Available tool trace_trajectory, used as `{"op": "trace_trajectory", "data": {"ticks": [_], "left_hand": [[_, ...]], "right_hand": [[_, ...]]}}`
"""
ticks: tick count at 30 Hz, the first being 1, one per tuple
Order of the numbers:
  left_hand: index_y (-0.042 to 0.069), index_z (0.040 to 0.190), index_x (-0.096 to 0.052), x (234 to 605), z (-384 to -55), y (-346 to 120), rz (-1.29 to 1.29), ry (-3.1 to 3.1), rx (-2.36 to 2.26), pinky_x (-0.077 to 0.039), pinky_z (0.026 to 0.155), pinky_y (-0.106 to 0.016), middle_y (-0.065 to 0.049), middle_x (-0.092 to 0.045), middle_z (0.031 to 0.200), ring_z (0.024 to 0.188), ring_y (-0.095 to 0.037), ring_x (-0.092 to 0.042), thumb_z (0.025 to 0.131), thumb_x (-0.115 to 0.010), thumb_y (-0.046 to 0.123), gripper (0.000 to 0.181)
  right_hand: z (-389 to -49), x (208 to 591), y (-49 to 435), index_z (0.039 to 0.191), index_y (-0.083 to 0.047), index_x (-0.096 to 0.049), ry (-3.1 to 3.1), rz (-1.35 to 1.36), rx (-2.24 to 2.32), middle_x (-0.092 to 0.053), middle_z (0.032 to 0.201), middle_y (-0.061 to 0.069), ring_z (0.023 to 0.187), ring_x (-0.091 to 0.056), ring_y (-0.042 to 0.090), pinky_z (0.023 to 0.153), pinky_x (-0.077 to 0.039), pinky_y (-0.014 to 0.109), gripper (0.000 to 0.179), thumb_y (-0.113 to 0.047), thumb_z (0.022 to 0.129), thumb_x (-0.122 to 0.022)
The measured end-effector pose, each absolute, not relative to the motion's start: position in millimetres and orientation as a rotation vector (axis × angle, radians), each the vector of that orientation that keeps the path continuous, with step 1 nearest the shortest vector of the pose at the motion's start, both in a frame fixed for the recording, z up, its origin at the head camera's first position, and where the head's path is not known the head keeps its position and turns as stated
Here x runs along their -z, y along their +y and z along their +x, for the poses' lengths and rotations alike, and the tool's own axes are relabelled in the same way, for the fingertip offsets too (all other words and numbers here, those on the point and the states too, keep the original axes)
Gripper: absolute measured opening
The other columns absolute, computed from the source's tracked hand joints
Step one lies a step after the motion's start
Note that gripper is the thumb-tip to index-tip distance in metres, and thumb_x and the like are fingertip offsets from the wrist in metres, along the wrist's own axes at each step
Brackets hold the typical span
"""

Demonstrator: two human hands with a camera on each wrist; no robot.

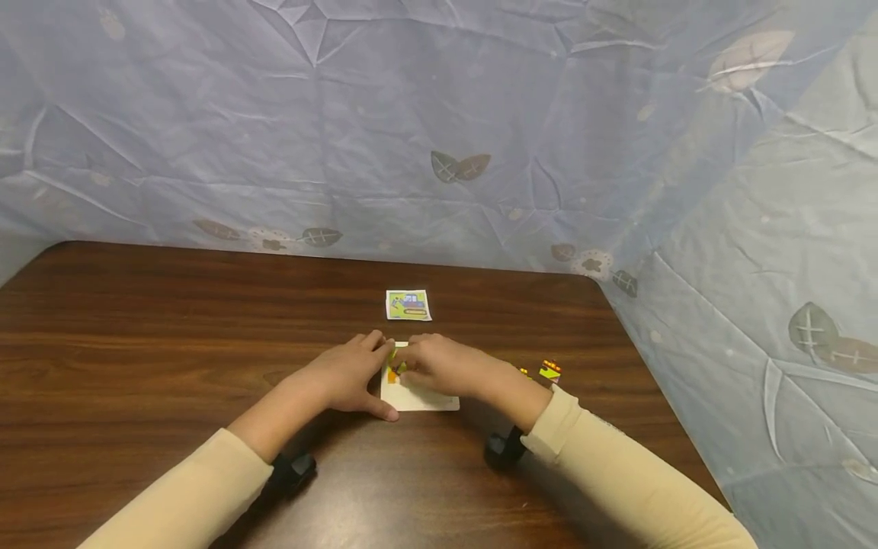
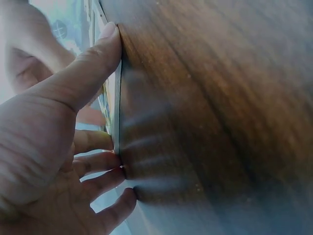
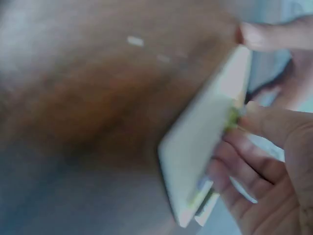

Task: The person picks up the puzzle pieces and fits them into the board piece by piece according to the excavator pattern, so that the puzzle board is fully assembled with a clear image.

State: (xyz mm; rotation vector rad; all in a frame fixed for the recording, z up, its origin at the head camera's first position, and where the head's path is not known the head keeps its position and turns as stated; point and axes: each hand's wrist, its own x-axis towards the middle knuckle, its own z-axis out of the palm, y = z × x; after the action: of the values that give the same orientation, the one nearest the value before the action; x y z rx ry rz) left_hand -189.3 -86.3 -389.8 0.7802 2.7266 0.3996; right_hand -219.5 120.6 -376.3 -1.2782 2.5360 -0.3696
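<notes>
A white puzzle board (image 1: 425,400) lies flat on the table, with orange and green puzzle pieces (image 1: 393,375) along its left side. My left hand (image 1: 350,374) rests spread at the board's left edge, thumb at the near corner, other fingertips down on the table by the far corner. Over the board's upper part, my right hand (image 1: 442,366) pinches a small yellow-green puzzle piece (image 3: 232,119) between thumb and fingers, right at the board's surface. In the head view my right fingers hide most of that piece and the board's far half.
A picture card (image 1: 408,305) with a blue digger on green lies beyond the board. To the right are loose puzzle pieces (image 1: 550,371), one partly hidden behind my right wrist. The brown wooden table (image 1: 171,328) ends at a hanging patterned cloth (image 1: 384,137).
</notes>
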Motion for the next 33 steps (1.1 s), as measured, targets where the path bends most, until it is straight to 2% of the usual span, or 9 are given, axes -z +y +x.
{"op": "trace_trajectory", "data": {"ticks": [5,11,15,20,24,28,33], "left_hand": [[-0.002,0.159,-0.037,390,-189,-85,0.767,2.714,-0.414,-0.049,0.111,-0.061,-0.020,-0.043,0.158,0.147,-0.039,-0.045,0.079,-0.084,0.064,0.114],[-0.002,0.161,-0.035,391,-191,-84,0.764,2.708,-0.409,-0.046,0.114,-0.061,-0.021,-0.039,0.163,0.151,-0.040,-0.041,0.078,-0.084,0.065,0.117],[-0.002,0.160,-0.036,391,-191,-86,0.763,2.716,-0.397,-0.047,0.114,-0.061,-0.021,-0.040,0.161,0.149,-0.040,-0.043,0.078,-0.084,0.065,0.116],[-0.002,0.159,-0.037,390,-191,-88,0.775,2.725,-0.394,-0.048,0.112,-0.061,-0.021,-0.043,0.158,0.147,-0.039,-0.045,0.078,-0.083,0.065,0.115],[-0.003,0.159,-0.037,389,-190,-89,0.771,2.726,-0.394,-0.048,0.112,-0.061,-0.021,-0.044,0.157,0.147,-0.039,-0.045,0.079,-0.083,0.065,0.115],[-0.002,0.160,-0.036,388,-189,-88,0.766,2.721,-0.404,-0.047,0.113,-0.060,-0.020,-0.042,0.159,0.148,-0.039,-0.044,0.079,-0.084,0.064,0.115],[-0.003,0.159,-0.037,388,-188,-87,0.770,2.724,-0.418,-0.047,0.113,-0.061,-0.020,-0.043,0.158,0.148,-0.039,-0.044,0.079,-0.084,0.063,0.114]], "right_hand": [[-221,363,145,0.134,-0.003,-0.068,2.504,-1.234,0.488,-0.074,0.127,0.010,0.112,-0.069,0.019,0.097,-0.058,0.037,0.030,-0.011,0.107,-0.058],[-209,355,200,0.126,-0.005,-0.072,2.599,-1.134,0.521,-0.074,0.124,0.008,0.114,-0.071,0.021,0.096,-0.060,0.041,0.025,-0.015,0.107,-0.060],[-193,357,236,0.119,-0.011,-0.074,2.659,-1.036,0.425,-0.073,0.117,0.001,0.106,-0.070,0.015,0.089,-0.060,0.037,0.020,-0.022,0.105,-0.064],[-175,359,267,0.110,-0.014,-0.074,2.745,-0.948,0.347,-0.070,0.107,-0.004,0.095,-0.068,0.011,0.081,-0.058,0.031,0.015,-0.022,0.098,-0.074],[-164,361,279,0.105,-0.017,-0.072,2.800,-0.851,0.288,-0.067,0.100,-0.007,0.089,-0.064,0.008,0.077,-0.055,0.029,0.021,-0.033,0.094,-0.079],[-153,367,282,0.091,-0.022,-0.066,2.868,-0.752,0.221,-0.062,0.086,-0.011,0.073,-0.051,0.002,0.065,-0.045,0.023,0.029,-0.046,0.089,-0.082],[-146,375,283,0.091,-0.022,-0.065,2.899,-0.724,0.183,-0.061,0.087,-0.010,0.069,-0.045,0.001,0.062,-0.041,0.022,0.031,-0.047,0.088,-0.082]]}}
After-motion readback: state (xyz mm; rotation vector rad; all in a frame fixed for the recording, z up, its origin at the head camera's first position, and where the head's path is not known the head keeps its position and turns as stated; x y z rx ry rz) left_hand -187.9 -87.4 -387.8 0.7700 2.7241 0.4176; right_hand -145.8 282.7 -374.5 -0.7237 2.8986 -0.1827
